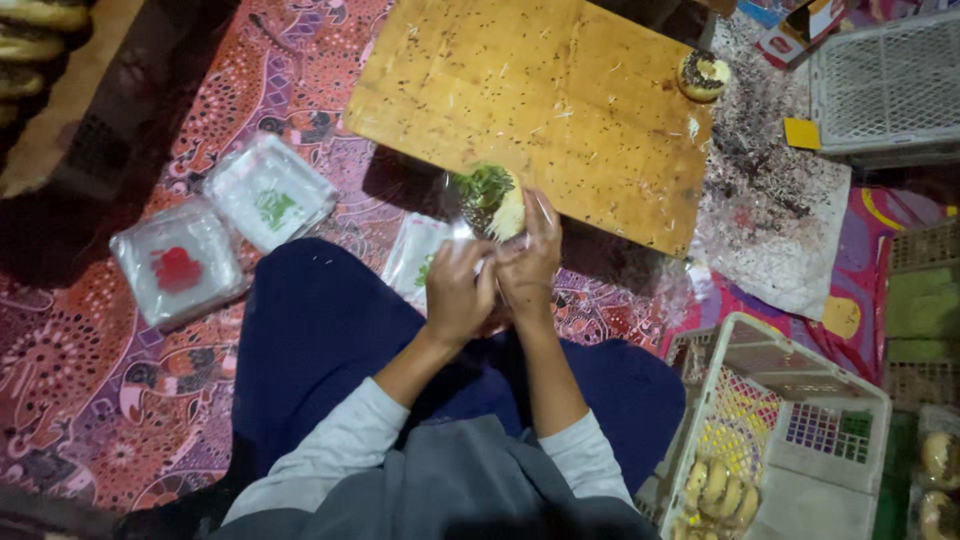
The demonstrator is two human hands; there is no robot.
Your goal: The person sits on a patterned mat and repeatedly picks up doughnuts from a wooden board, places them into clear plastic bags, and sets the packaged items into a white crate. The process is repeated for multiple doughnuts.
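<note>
Both my hands meet in front of me over my lap. My left hand (457, 293) and my right hand (528, 258) together grip a round pastry (491, 203) with green topping, wrapped in a clear plastic bag. It is held just at the near edge of a low wooden board (520, 95) that is speckled with dark sprinkles. Another clear bag with a green print (418, 258) lies under my hands on the floor cloth.
Two stacks of clear bags lie at left, one with a red print (178, 266), one with a green print (270, 196). A topped pastry (703, 75) sits at the board's far right. A white crate (780, 430) with several wrapped pastries stands at right; a sprinkle-strewn paper (775, 210) lies beyond.
</note>
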